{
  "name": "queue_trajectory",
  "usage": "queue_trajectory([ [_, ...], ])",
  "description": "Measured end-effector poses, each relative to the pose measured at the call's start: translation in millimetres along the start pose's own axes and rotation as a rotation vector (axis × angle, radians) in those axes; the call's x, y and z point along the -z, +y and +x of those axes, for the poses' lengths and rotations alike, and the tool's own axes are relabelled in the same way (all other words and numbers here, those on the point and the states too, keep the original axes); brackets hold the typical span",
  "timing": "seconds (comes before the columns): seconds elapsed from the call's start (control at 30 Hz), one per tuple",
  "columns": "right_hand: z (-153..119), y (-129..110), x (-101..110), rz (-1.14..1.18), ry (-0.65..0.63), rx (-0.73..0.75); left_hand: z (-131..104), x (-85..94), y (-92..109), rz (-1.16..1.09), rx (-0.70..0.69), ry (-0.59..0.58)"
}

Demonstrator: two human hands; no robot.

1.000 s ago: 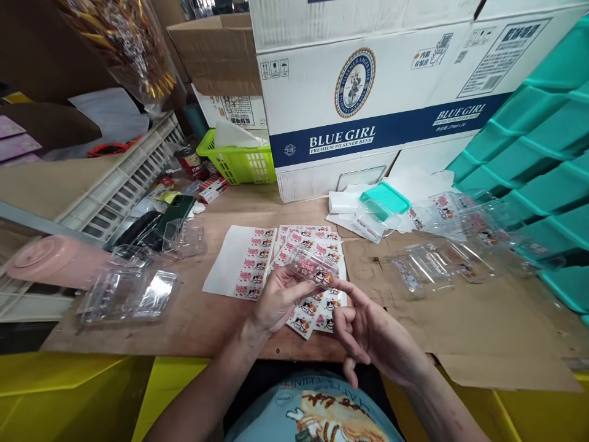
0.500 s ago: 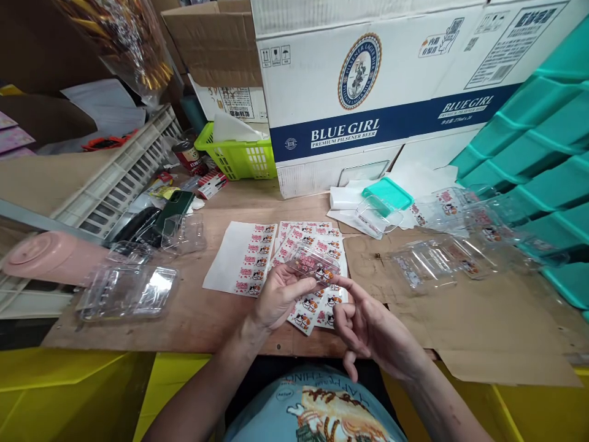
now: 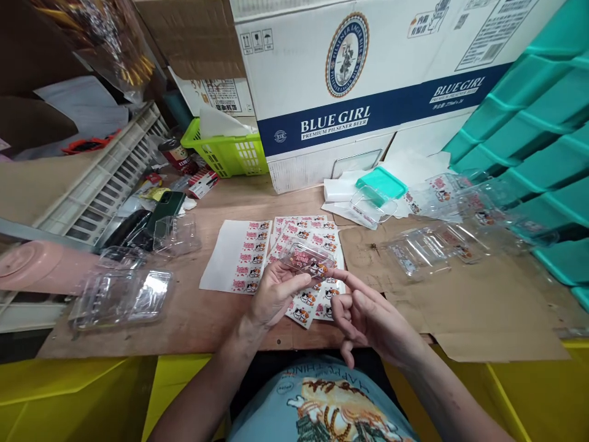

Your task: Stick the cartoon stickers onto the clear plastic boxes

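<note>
My left hand (image 3: 277,293) grips a small clear plastic box (image 3: 304,260) by its left side, thumb along the near edge. On the box is a printed sticker (image 3: 318,269) with two cartoon animals and pink lettering. My right hand (image 3: 363,313) stretches its index finger to the box's right edge; its other fingers are loosely bent and apart, holding nothing. Beneath the box lie overlapping sticker sheets (image 3: 301,314) with the same print. A partly bare sticker sheet (image 3: 224,258) is to their left.
Clear plastic boxes, some with stickers, lie on the cardboard sheet (image 3: 460,307) at right. Unlabelled clear containers (image 3: 122,298) sit at left beside a pink bottle (image 3: 41,267). Behind stand a beer carton (image 3: 304,80), a green basket (image 3: 221,153) and stacked teal bins (image 3: 529,129).
The camera view has shifted slightly, so the surroundings sit a little further left and higher. My hands and the box keep nearly the same pose, with the right index finger still at the box's edge.
</note>
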State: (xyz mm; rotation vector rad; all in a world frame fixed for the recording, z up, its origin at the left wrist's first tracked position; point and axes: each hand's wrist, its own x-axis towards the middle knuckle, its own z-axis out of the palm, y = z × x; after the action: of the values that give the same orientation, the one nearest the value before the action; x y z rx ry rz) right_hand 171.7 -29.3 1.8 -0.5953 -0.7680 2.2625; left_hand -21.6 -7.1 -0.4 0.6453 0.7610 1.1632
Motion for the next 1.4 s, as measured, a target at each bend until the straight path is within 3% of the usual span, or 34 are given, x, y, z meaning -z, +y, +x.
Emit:
queue_trajectory([
  [0.2, 1, 0, -8, -0.039, 0.064, 0.012, 2, -1.9, -5, -0.088, -0.037, 0.132],
  [0.33, 1, -1, -13, -0.115, 0.099, 0.028, 2, -8.7, -8, -0.067, -0.076, 0.161],
  [0.5, -1, 3, -18, -0.441, 0.202, 0.108, 2, -15.4, -11, -0.071, -0.112, 0.209],
  [0.67, 1, 14, -21, -0.825, 0.332, 0.286, 2, -21.6, -15, -0.105, -0.158, 0.205],
  [0.73, 5, 16, -19, -0.825, 0.373, 0.347, 1, -24.1, -16, -0.111, -0.162, 0.196],
  [0.93, 23, 11, -9, -0.508, 0.567, 0.428, 2, -27.1, -18, -0.162, -0.123, 0.209],
  [1.2, 34, 5, -5, -0.51, 0.644, 0.458, 4, -29.0, -21, -0.219, -0.077, 0.253],
  [1.3, 36, 7, -4, -0.598, 0.673, 0.483, 3, -29.4, -24, -0.238, -0.089, 0.274],
  [1.4, 33, 9, -6, -0.902, 0.706, 0.623, 2, -29.3, -27, -0.249, -0.08, 0.279],
])
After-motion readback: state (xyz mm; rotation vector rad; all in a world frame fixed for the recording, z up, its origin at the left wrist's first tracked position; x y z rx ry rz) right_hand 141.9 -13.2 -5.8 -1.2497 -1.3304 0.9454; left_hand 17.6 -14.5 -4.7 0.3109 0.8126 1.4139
